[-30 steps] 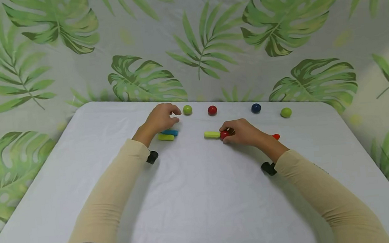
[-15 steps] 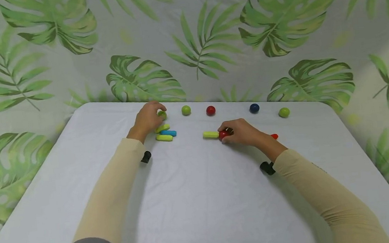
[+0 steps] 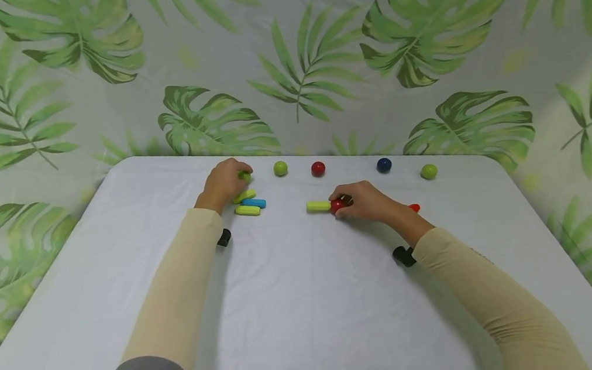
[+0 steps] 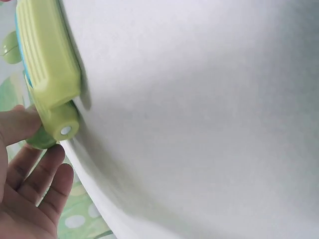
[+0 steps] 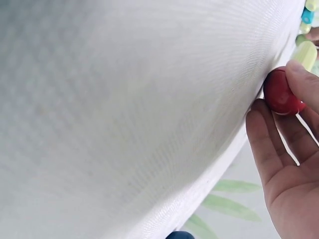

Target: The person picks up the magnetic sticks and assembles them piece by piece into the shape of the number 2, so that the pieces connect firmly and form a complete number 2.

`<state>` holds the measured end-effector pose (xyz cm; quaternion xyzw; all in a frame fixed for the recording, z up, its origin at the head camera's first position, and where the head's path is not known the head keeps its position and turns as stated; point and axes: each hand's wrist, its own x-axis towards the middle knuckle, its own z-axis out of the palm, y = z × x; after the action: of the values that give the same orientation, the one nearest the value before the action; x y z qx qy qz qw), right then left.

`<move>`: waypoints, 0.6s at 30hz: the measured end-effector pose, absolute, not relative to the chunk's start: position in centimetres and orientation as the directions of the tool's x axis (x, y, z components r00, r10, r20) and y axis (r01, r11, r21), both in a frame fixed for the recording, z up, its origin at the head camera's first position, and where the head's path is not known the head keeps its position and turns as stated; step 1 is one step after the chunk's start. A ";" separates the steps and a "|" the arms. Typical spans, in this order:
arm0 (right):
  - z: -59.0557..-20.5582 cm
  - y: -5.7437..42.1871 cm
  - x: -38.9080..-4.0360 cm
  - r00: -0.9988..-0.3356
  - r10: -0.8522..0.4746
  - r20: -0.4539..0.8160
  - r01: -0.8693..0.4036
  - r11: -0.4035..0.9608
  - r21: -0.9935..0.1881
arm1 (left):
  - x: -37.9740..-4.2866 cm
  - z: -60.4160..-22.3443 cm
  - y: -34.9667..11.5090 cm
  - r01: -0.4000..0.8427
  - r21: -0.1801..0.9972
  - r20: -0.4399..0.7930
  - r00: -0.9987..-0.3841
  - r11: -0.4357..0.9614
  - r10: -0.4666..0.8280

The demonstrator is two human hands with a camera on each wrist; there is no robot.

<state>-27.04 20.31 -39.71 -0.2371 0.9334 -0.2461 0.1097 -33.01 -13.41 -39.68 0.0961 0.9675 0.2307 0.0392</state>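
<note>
At the back left, my left hand (image 3: 222,182) pinches a green ball (image 3: 244,176) between thumb and fingers; its ball (image 4: 42,139) is partly covered by the thumb in the left wrist view. Just in front lie two yellow-green ribbed plastic pieces (image 3: 248,211) with a blue one (image 3: 253,203) between them. The nearer piece (image 4: 50,55) has a rounded end with a white pin. Right of centre, my right hand (image 3: 365,201) holds a red ball (image 5: 282,91) by thumb and fingers, right at the end of another yellow-green piece (image 3: 318,206).
Along the table's back edge stand a green ball (image 3: 280,168), a red ball (image 3: 318,169), a dark blue ball (image 3: 384,165) and another green ball (image 3: 429,171). A red piece (image 3: 414,207) shows behind the right wrist. A leaf-patterned cloth (image 3: 306,60) hangs behind the white table (image 3: 306,301).
My left hand has drawn back leftwards, uncovering the pieces in front of it, and has taken hold of the leftmost green ball. My right hand stays on the red ball.
</note>
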 end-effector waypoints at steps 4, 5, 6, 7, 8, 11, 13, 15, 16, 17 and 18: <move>-39.5 20.3 -27.1 -0.868 -0.489 -0.085 -0.384 0.771 -0.509 | -33.0 -39.7 -13.7 0.179 0.465 -0.018 -0.977 0.867 0.211; -39.5 20.3 -27.1 -0.869 -0.487 -0.087 -0.381 0.772 -0.509 | -33.0 -39.8 -13.7 0.182 0.471 -0.017 -0.976 0.863 0.215; -39.5 20.3 -27.1 -0.869 -0.486 -0.090 -0.380 0.773 -0.508 | -33.0 -39.8 -13.8 0.187 0.478 -0.013 -0.975 0.858 0.220; -39.5 20.3 -27.1 -0.869 -0.486 -0.093 -0.378 0.774 -0.509 | -33.1 -39.8 -13.8 0.189 0.485 -0.010 -0.975 0.854 0.222; -39.4 20.2 -27.1 -0.869 -0.485 -0.097 -0.375 0.774 -0.511 | -33.1 -39.9 -13.8 0.191 0.491 -0.006 -0.975 0.850 0.223; -39.4 20.2 -27.1 -0.871 -0.480 -0.104 -0.366 0.776 -0.514 | -33.2 -40.0 -13.8 0.202 0.492 0.010 -0.974 0.847 0.227; -39.4 20.1 -27.1 -0.871 -0.479 -0.107 -0.364 0.776 -0.515 | -33.2 -40.1 -13.8 0.206 0.491 0.016 -0.974 0.847 0.228; -39.4 20.1 -27.1 -0.871 -0.480 -0.108 -0.364 0.777 -0.514 | -33.2 -40.1 -13.8 0.206 0.488 0.017 -0.974 0.848 0.227; -39.4 20.1 -27.1 -0.871 -0.479 -0.109 -0.363 0.777 -0.514 | -33.2 -40.1 -13.8 0.204 0.487 0.015 -0.974 0.849 0.226; -39.4 20.1 -27.1 -0.870 -0.480 -0.110 -0.364 0.777 -0.514 | -33.2 -40.1 -13.7 0.202 0.488 0.013 -0.974 0.849 0.224; -39.4 20.1 -27.1 -0.870 -0.480 -0.111 -0.364 0.778 -0.512 | -33.2 -40.0 -13.7 0.200 0.488 0.012 -0.975 0.850 0.223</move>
<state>-27.13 20.08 -39.43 -0.2256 0.9355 -0.2449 0.1184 -33.21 -13.73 -40.05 0.1099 0.9614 0.2511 0.0224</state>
